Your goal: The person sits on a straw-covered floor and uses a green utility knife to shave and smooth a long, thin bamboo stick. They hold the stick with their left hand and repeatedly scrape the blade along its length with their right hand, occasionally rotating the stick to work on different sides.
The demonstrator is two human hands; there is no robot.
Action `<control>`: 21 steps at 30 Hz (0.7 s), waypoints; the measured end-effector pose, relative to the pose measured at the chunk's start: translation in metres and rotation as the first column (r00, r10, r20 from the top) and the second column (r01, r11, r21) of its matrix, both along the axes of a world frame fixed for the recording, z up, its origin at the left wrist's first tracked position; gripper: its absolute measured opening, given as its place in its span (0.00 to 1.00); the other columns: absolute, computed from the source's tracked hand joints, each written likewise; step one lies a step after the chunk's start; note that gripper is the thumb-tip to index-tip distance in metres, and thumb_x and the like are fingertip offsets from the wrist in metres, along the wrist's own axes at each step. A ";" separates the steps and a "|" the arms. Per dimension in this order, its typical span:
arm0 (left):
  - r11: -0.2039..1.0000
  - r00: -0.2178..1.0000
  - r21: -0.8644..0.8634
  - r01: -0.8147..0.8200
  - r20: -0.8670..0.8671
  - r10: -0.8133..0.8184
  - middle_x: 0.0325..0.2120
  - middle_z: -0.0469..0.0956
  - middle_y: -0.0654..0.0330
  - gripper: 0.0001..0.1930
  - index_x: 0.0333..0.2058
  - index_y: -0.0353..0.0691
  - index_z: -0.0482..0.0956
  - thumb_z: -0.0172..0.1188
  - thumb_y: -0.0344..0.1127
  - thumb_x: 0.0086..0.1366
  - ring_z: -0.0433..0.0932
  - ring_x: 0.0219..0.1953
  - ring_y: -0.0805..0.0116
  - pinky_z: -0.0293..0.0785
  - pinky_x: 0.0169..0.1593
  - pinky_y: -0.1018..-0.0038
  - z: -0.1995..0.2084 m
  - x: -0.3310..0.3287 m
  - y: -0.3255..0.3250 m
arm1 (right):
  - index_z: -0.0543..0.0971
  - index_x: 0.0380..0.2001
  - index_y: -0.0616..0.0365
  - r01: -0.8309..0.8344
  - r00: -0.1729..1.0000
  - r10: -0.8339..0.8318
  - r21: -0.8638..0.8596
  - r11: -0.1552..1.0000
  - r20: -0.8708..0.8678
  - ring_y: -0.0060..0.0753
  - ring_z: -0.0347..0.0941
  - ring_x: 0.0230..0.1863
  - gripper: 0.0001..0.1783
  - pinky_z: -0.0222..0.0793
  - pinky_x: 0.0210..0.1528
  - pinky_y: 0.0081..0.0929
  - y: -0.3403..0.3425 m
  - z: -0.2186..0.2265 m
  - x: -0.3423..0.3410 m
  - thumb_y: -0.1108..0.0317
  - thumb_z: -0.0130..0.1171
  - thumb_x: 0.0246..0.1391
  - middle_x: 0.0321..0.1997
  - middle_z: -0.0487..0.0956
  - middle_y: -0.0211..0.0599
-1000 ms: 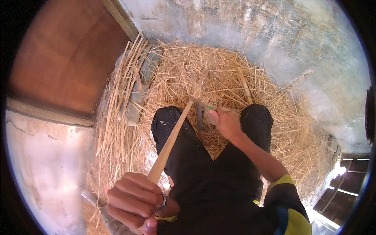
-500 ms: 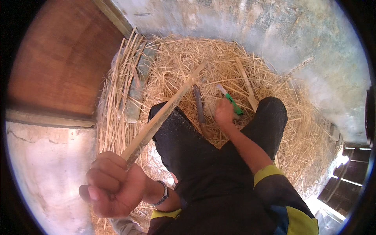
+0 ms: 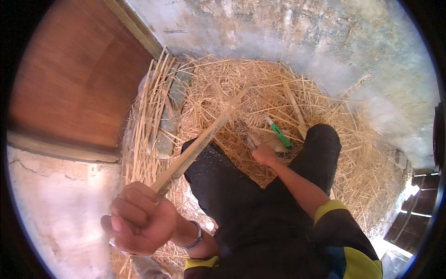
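Note:
My left hand (image 3: 141,221), a watch on its wrist, is closed round the near end of a long, flat bamboo strip (image 3: 200,142). The strip slants up and away over my left knee, its far end above the straw. Between my knees my right hand (image 3: 265,155) is closed on the handle of a dark-bladed knife (image 3: 251,140). Its blade is blurred and points away to the left, and the fingers hide the handle. Just beyond that hand lies a green utility knife (image 3: 280,136) with its pale end pointing away, apart from the fingers.
Loose straw-like shavings (image 3: 223,74) cover the floor around my legs. A bundle of thin strips (image 3: 146,121) lies at the left by a brown wooden panel (image 3: 69,69). Another bamboo piece (image 3: 293,104) rests beyond my right knee. A stained wall (image 3: 288,32) bounds the far side.
My right hand has moved from beside the green utility knife to the dark-bladed knife and taken hold of it. My left hand still holds the strip.

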State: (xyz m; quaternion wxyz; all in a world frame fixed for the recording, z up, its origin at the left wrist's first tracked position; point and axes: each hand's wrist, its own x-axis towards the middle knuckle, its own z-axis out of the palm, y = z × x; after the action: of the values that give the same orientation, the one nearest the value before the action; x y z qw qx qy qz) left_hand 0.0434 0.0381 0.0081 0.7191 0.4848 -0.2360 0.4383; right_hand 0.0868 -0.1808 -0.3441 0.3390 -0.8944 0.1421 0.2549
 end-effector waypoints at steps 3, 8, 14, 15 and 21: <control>0.999 0.999 0.022 0.041 0.012 -0.041 0.07 0.50 0.68 0.15 0.18 0.47 0.53 0.43 0.33 0.64 0.46 0.08 0.79 0.45 0.15 0.77 0.003 0.002 0.013 | 0.76 0.32 0.73 -0.106 0.990 0.098 0.070 0.992 0.105 0.35 0.76 0.18 0.22 0.72 0.21 0.34 -0.045 0.073 0.013 0.57 0.57 0.55 0.23 0.80 0.44; 0.996 0.995 0.026 0.090 0.031 -0.091 0.07 0.51 0.67 0.15 0.18 0.46 0.53 0.43 0.32 0.63 0.49 0.07 0.78 0.48 0.13 0.77 0.006 0.013 0.013 | 0.75 0.44 0.67 0.075 0.996 -0.083 0.197 0.978 0.033 0.34 0.76 0.17 0.19 0.73 0.26 0.32 -0.085 0.200 -0.007 0.60 0.55 0.59 0.22 0.79 0.40; 0.946 0.988 0.294 0.136 0.032 -0.152 0.05 0.55 0.67 0.16 0.14 0.45 0.54 0.45 0.31 0.60 0.55 0.06 0.76 0.53 0.11 0.77 0.022 0.017 0.017 | 0.75 0.42 0.66 0.045 0.720 -0.262 0.334 0.942 0.642 0.34 0.78 0.21 0.15 0.70 0.24 0.28 -0.023 0.271 -0.038 0.64 0.56 0.58 0.24 0.79 0.43; 0.935 0.979 0.304 0.183 0.028 -0.201 0.05 0.56 0.67 0.16 0.14 0.45 0.55 0.46 0.30 0.59 0.56 0.06 0.76 0.54 0.11 0.77 0.025 0.020 0.016 | 0.75 0.42 0.65 0.000 0.627 -0.197 0.252 0.968 0.754 0.35 0.79 0.23 0.15 0.70 0.24 0.29 -0.019 0.269 -0.040 0.64 0.56 0.58 0.25 0.79 0.44; 0.904 0.966 0.353 0.241 0.002 -0.258 0.04 0.52 0.70 0.20 0.12 0.49 0.50 0.48 0.29 0.57 0.51 0.05 0.80 0.51 0.09 0.78 0.035 0.024 -0.013 | 0.76 0.41 0.64 -0.153 0.871 0.369 -0.534 0.831 0.324 0.51 0.78 0.34 0.18 0.73 0.34 0.44 -0.043 0.122 -0.009 0.58 0.53 0.59 0.30 0.79 0.53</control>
State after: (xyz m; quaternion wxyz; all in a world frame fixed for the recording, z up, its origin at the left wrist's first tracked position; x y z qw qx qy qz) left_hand 0.0673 0.0251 0.0428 0.6655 0.5600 -0.3876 0.3054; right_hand 0.0782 -0.2239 -0.2223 0.0830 -0.9948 0.0006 0.0597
